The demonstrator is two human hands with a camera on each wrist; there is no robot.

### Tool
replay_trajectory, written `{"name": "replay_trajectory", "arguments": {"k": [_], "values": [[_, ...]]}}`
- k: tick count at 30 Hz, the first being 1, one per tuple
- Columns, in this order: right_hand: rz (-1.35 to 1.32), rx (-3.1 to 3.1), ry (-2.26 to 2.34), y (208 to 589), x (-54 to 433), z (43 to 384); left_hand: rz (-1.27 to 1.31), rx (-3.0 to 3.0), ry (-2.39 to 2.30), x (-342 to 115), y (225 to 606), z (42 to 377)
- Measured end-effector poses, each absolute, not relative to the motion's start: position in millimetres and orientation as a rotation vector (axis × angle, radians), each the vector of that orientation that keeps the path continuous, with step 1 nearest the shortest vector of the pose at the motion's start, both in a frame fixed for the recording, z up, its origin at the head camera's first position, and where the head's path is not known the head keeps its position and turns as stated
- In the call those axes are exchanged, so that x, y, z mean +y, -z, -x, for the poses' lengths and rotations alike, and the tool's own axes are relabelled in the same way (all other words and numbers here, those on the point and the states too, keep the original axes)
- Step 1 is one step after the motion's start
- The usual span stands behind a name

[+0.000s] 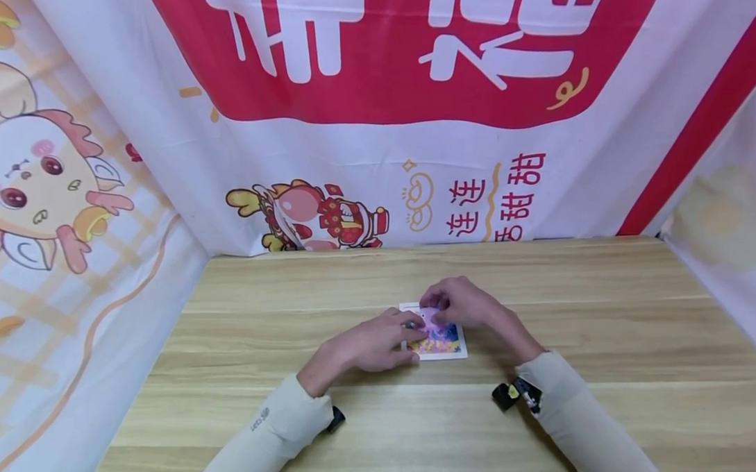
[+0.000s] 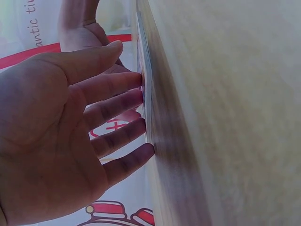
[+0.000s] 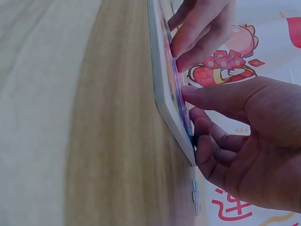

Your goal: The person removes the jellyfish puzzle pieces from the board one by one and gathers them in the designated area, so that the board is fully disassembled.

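Observation:
A thin board with a white border and a colourful pink, purple, blue and yellow picture [image 1: 441, 341] lies flat on the wooden table, under both hands. On its left part rest the fingertips of my left hand [image 1: 381, 340], the fingers long and nearly straight, as the left wrist view [image 2: 51, 127] also shows. My right hand [image 1: 464, 304] is at the far side of the board. In the right wrist view its thumb [image 3: 207, 96] touches the picture face while the other fingers curl close at the board's edge [image 3: 176, 127]. The hands cover part of the picture.
The light wooden tabletop [image 1: 397, 430] reaches back to a white cloth [image 1: 394, 152] with red print and cartoon figures. A patterned cloth [image 1: 59, 226] hangs along the left side. Dark wrist devices [image 1: 515, 394] sit at the cuffs of beige sleeves.

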State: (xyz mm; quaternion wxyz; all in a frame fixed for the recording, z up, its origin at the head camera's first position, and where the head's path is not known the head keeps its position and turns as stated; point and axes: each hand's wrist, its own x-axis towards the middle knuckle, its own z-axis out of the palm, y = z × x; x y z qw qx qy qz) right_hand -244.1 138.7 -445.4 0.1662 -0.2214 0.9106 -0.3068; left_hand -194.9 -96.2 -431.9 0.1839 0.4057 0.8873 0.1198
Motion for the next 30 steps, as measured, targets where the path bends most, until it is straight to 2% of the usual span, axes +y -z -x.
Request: {"name": "replay_trajectory", "arguments": {"k": [17,30], "values": [[0.550,2.605,0.938,447.4,138.3,239.7,-1.109,2.503,-0.322,-95.2,430.4,191.7],[0.653,2.567,1.082,451.1,145.9,243.2,-1.108,2.509,-0.316,-94.9,431.2,191.5]]}}
